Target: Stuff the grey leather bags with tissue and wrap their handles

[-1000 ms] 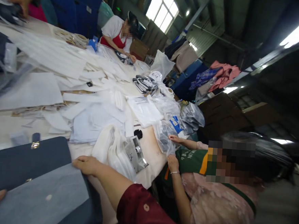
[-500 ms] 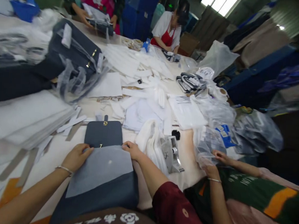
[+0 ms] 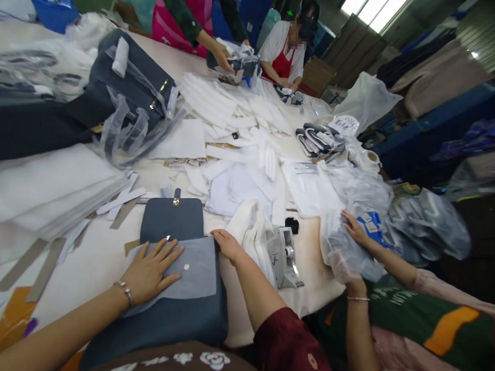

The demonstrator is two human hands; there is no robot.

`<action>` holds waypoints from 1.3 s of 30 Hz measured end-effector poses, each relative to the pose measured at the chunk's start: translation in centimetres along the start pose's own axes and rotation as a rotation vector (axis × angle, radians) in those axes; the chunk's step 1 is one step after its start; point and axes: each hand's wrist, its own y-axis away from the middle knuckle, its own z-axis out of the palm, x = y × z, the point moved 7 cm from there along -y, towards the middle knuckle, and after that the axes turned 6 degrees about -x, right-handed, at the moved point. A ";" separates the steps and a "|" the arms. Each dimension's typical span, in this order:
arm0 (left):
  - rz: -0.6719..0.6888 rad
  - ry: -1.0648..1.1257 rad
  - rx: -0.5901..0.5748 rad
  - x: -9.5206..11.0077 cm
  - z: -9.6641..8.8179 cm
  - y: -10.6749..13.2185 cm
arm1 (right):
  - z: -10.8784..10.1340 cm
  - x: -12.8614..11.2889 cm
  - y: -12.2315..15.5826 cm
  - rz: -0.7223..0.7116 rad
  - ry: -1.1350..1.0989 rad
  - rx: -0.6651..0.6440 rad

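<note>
While a grey-blue sheet (image 3: 195,266) lies over the navy handbag (image 3: 173,220) at the near edge of the white table (image 3: 98,260), the left hand (image 3: 150,272) presses on it, fingers spread; the right hand (image 3: 228,247) rests slightly curled on the bag's right edge, pinching nothing; just beside lie white cloth (image 3: 244,236) and a grey tape dispenser (image 3: 284,261); a co-worker's hand (image 3: 354,230) touches clear plastic (image 3: 348,249).

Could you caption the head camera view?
Left hand presses a grey sheet on a navy handbag; right hand touches its edge.

left hand (image 3: 151,272) flat, fingers spread, right hand (image 3: 227,247) resting
</note>
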 end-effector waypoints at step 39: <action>-0.095 0.136 0.205 -2.9 -1.8 4.7 | 2.4 -2.4 7.3 -0.174 0.234 0.245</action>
